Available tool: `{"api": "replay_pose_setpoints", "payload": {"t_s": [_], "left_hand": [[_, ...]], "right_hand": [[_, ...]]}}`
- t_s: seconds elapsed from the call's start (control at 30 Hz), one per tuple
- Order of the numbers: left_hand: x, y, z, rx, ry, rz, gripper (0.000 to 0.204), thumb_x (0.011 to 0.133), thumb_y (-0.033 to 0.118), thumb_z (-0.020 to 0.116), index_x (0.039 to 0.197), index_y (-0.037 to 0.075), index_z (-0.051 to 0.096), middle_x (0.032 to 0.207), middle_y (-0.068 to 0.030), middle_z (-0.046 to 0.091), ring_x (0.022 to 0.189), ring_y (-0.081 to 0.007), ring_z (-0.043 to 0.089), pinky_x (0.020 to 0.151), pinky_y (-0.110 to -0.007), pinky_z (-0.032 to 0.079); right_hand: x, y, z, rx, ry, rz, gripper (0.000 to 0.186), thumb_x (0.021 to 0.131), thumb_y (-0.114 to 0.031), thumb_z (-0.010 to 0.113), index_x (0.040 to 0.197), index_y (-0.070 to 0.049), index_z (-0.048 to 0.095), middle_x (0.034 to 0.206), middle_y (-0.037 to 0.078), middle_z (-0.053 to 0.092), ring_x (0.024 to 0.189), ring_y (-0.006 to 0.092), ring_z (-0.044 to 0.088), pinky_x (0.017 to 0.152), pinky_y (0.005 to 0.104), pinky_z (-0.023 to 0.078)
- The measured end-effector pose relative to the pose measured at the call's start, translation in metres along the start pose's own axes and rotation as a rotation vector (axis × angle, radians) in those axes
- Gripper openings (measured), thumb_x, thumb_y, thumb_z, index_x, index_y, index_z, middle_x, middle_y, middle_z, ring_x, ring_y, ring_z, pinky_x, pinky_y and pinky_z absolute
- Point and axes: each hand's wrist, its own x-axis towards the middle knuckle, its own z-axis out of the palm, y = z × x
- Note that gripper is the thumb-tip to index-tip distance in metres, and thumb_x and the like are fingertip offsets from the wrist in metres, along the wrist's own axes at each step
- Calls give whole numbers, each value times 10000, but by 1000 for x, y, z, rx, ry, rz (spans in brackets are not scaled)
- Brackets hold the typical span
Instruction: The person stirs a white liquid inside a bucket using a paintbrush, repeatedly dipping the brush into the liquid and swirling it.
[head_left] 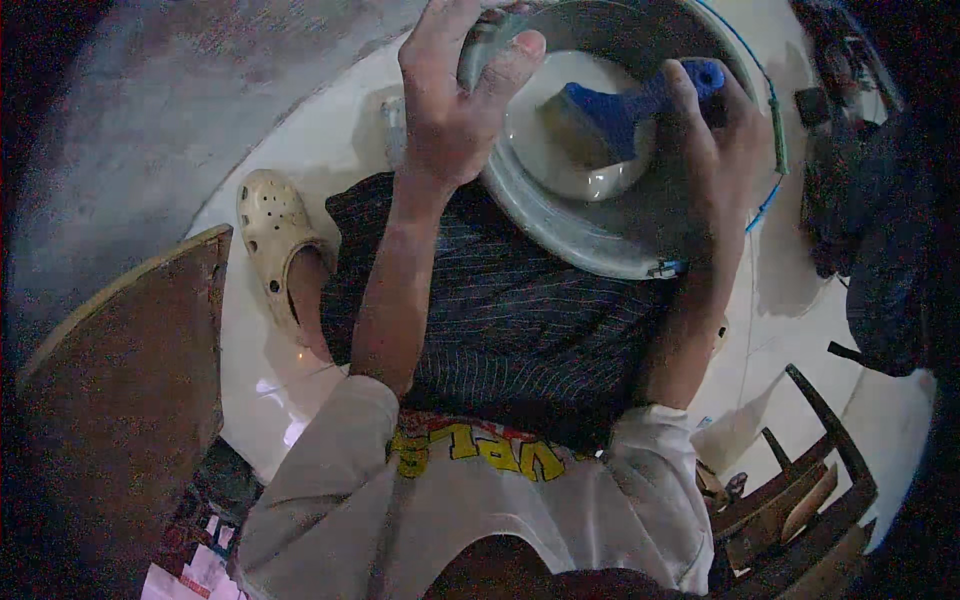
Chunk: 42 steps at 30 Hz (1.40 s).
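Observation:
My left hand (455, 95) grips the near left rim of a large grey metal basin (560, 225) that rests over my lap. My right hand (715, 130) is closed on the blue handle of a wide paintbrush (610, 115). The brush's bristles are pressed into the pale liquid (580, 170) at the bottom of the basin. My dark striped trousers (510, 310) lie below the basin.
A beige clog (272, 235) covers my left foot on the white tiled floor (320, 150). A brown wooden board (120, 390) stands at the left. Dark wooden frame pieces (800, 490) lie at the lower right, dark clutter (870, 200) at the right, and a blue cord (775, 130) runs beside the basin.

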Motion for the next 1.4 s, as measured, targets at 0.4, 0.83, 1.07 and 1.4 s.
{"api": "replay_pose_setpoints", "payload": {"t_s": [0.4,0.83,1.07,1.4], "left_hand": [[-1,-2,-2,16,-12,13,374,890,289,589,1100,-19,633,1115,-173,605,1087,-290,580,984,-392,424],[-5,-9,-2,48,-10,18,334,881,242,581,1095,-8,636,1116,-169,598,1093,-295,576,994,-398,421],[-5,-6,-4,42,-38,-43,360,873,271,592,1093,-10,637,1119,-175,594,1089,-300,574,998,-408,417],[-9,-13,-7,44,-31,-20,367,887,289,584,1098,-6,637,1119,-175,599,1093,-301,578,991,-396,422]], "right_hand": [[-3,20,15,87,-230,51,275,908,-285,714,893,-15,661,726,94,647,626,148,552,622,303,470],[-6,18,11,131,-309,220,385,900,-368,707,911,16,678,808,102,692,717,155,609,711,324,488],[-4,25,12,190,-280,331,417,900,-394,716,941,21,697,846,81,708,761,151,620,744,323,497],[-5,12,12,277,-281,385,478,898,-441,714,1034,17,695,920,85,710,838,152,626,773,312,495]]}}
